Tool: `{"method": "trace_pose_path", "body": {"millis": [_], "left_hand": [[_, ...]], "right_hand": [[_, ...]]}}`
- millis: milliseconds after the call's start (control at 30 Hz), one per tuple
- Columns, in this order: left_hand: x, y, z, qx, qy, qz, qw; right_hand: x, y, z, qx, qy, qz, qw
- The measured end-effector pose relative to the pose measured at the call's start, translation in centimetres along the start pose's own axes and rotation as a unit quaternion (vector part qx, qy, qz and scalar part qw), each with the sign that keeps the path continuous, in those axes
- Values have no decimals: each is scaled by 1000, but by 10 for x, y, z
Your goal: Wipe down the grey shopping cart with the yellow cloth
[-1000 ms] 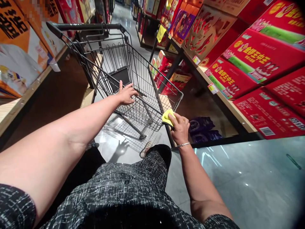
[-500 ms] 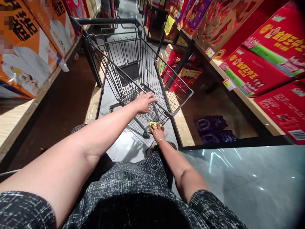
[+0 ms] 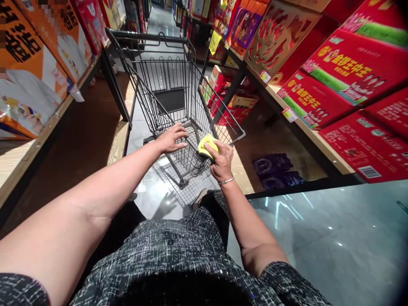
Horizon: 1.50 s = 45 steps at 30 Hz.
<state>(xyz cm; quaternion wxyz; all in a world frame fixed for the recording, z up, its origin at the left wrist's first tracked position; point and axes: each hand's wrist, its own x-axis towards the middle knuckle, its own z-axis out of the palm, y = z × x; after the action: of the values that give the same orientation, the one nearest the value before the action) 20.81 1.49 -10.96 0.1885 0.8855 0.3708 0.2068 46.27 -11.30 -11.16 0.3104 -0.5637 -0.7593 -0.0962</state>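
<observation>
Head view: looks down on a yellow cloth (image 3: 207, 139) at the near end of a wire shopping cart (image 3: 172, 100).
Cloth: lies by the cart's near rim corner, on the side toward the left shelf; its fingered part is covered, and how far it wraps the rim cannot be told.
Right hand (image 3: 222, 160): grip closed on the cloth, thumb pressed on top; a bracelet (image 3: 225, 181) circles the wrist.
Left hand (image 3: 172, 139): grip open, fingers spread over the cart's side rail, just beside the cloth; whether they touch the rail cannot be told.
Cart: stands on the floor (image 3: 312, 238) between two shelves, handle at the far end, its near outer corner over the edge of the low right-hand board.
Shelf edges: the left shelf (image 3: 60, 112) bears orange boxes (image 3: 47, 80); the right shelf (image 3: 334, 161) bears red boxes (image 3: 344, 63), with purple packs (image 3: 274, 165) underneath.
Open room: a narrow floor strip between cart and left shelf, wider floor past the right shelf's near corner, and the aisle beyond the handle.
Hard to make out: lower shelf depths sunk in shadow, a shoe (image 3: 200, 199) half under the trouser leg, red boxes cut by the view's border.
</observation>
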Motion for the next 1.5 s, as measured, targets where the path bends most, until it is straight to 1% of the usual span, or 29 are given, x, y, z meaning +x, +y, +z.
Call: {"method": "trace_pose_path", "body": {"millis": [67,133,267,333,367,433,533,567,633,700,767,800,833,900,967,1033,1167,1267,1400,1433,1500], "left_hand": [[-11,-5,-2,-2,9,-8,1000],[-23,-10,-3,-3,21,-19,1000],[-47,-23,-12,-14,36,-14,999],[-58,-31,-20,-23,35,-7,999],[-62,-35,-24,-27,32,-7,999],[-70,-40,-32,-33,27,-14,999],[-77,-43,-40,-41,13,-29,999],[-78,-42,-40,-45,12,-35,998],[-80,-37,-38,-52,16,-48,997],[-81,-30,-31,-55,31,-68,996],[-82,-20,-23,-54,53,-93,993],[-82,-15,-18,-53,64,-104,991],[-83,-10,-14,-53,75,-115,989],[-86,-3,-9,-53,90,-131,986],[-90,0,-8,-53,91,-147,984],[-94,0,-10,-50,86,-162,982],[-103,-7,-15,-50,97,-155,982],[-110,-13,-18,-50,115,-149,981],[-122,-21,-24,-52,122,-156,979],[-124,-23,-26,-52,124,-159,978],[-128,-26,-30,-51,128,-164,977]], "right_hand": [[-4,-8,7,17,-17,6,1000],[-14,-22,17,26,-35,-13,999],[-33,-50,33,44,-47,-99,993],[-38,-51,38,62,-46,-147,986],[-39,-48,39,68,-40,-162,984],[-42,-33,41,71,-17,-170,983],[-45,3,35,58,36,-146,987],[-46,16,32,49,52,-130,989],[-48,33,26,26,63,-87,994],[-50,35,25,8,59,-30,998],[-52,19,31,8,54,15,998],[-54,5,36,16,48,22,998],[-56,-11,42,25,37,16,999],[-59,-43,54,40,-1,-23,999],[-61,-68,64,38,-37,-62,997],[-62,-83,71,25,-69,-87,994],[-65,-92,82,19,-155,-140,978],[-74,-100,97,36,-232,-182,955],[-91,-120,127,43,-378,-224,897],[-94,-126,135,39,-406,-231,884],[-98,-138,148,35,-433,-242,867]]}}
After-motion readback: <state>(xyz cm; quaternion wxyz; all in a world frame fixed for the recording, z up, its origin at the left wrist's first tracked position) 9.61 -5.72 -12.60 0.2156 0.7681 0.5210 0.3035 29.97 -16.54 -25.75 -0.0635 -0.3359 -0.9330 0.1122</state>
